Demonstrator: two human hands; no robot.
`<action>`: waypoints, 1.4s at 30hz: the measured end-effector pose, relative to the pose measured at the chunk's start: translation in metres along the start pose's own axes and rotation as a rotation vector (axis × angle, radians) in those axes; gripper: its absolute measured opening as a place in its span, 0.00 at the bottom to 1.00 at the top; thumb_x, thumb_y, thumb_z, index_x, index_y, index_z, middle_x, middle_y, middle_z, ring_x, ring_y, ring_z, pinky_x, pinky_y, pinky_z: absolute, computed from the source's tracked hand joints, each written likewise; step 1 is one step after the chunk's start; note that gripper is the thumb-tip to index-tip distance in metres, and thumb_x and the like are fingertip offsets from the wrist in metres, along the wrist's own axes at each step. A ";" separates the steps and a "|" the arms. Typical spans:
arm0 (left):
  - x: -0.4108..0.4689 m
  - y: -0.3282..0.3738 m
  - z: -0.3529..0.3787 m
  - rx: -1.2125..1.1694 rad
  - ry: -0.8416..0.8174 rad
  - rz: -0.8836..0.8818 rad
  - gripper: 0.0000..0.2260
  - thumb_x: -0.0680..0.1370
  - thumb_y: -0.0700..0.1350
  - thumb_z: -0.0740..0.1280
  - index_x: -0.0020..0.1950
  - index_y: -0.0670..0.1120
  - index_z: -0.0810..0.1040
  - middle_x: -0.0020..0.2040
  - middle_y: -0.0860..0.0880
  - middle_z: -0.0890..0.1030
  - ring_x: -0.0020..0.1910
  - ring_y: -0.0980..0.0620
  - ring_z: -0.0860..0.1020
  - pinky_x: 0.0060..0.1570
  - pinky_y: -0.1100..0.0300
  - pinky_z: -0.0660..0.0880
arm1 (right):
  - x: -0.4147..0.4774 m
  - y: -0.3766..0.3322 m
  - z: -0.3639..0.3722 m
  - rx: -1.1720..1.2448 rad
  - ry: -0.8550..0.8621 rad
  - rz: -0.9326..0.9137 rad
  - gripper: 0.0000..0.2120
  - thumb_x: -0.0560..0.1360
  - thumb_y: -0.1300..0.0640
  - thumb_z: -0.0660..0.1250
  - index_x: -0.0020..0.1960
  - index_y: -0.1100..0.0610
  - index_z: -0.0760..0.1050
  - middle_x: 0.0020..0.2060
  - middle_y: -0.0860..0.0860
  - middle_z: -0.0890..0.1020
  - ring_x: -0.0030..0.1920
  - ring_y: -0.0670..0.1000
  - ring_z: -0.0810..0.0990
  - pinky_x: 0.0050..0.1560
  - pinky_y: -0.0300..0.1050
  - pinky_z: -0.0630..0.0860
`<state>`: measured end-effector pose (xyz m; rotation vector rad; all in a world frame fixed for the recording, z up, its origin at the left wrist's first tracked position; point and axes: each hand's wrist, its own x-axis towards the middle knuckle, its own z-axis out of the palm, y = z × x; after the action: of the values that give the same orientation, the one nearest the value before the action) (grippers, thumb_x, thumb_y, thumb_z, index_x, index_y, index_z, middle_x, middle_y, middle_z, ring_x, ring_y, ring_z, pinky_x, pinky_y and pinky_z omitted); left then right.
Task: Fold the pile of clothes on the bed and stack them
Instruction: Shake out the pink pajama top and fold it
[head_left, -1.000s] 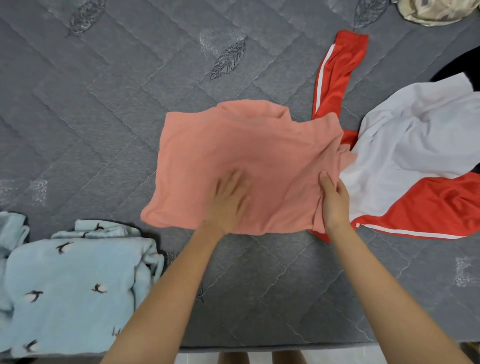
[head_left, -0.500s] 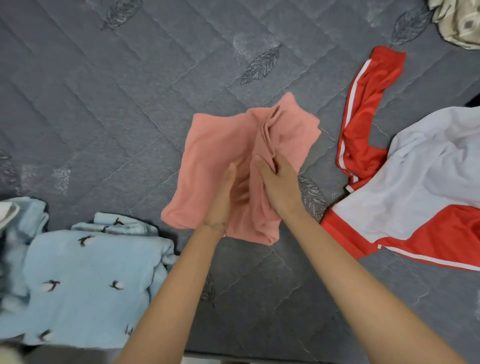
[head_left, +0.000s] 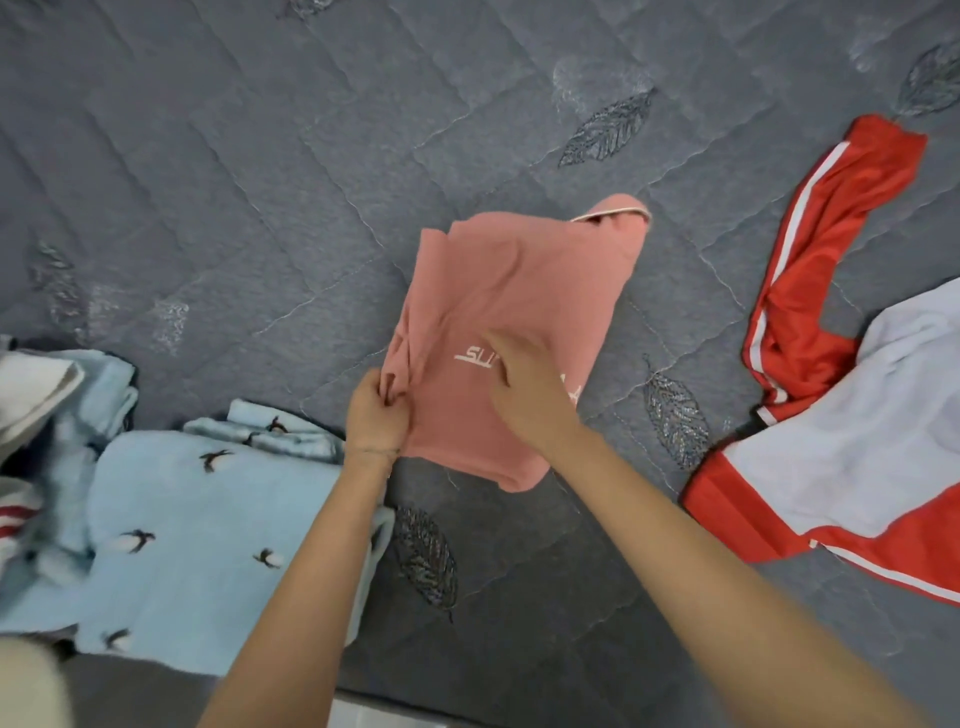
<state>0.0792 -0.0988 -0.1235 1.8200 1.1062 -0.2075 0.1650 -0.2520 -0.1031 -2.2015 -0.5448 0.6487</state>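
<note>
Pinches the soft, folded pink shirt (head_left: 511, 291) at its left edge with the left hand (head_left: 375, 415), rests the flat right hand (head_left: 530, 397) on top, long axis running away, collar far-right

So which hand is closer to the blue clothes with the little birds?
Left. The left hand pinches the pink shirt at its edge, just beside the blue bird-print clothes; the right hand rests on the shirt's middle, farther away.
</note>
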 end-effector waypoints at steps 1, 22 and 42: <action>-0.002 -0.003 0.002 0.066 0.016 0.003 0.11 0.75 0.31 0.60 0.39 0.46 0.66 0.36 0.46 0.71 0.40 0.47 0.71 0.39 0.58 0.63 | 0.002 0.015 0.000 -0.146 0.069 -0.041 0.20 0.73 0.68 0.59 0.64 0.65 0.74 0.61 0.60 0.78 0.64 0.62 0.72 0.69 0.57 0.63; -0.006 -0.029 0.093 0.842 -0.060 0.498 0.38 0.71 0.72 0.49 0.77 0.59 0.45 0.78 0.48 0.45 0.76 0.45 0.44 0.66 0.30 0.49 | 0.065 0.092 -0.031 -0.662 -0.140 0.068 0.43 0.67 0.26 0.43 0.78 0.42 0.45 0.78 0.53 0.39 0.76 0.59 0.36 0.72 0.59 0.32; 0.007 0.003 0.033 0.030 0.116 0.135 0.31 0.77 0.53 0.67 0.74 0.45 0.57 0.68 0.45 0.69 0.66 0.44 0.68 0.64 0.53 0.66 | 0.007 0.080 -0.016 0.224 0.419 0.447 0.46 0.69 0.44 0.73 0.77 0.56 0.53 0.75 0.56 0.60 0.75 0.55 0.57 0.75 0.53 0.54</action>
<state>0.0956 -0.1215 -0.1424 1.9461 1.0596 -0.0391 0.1938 -0.3063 -0.1571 -2.1675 0.2326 0.4223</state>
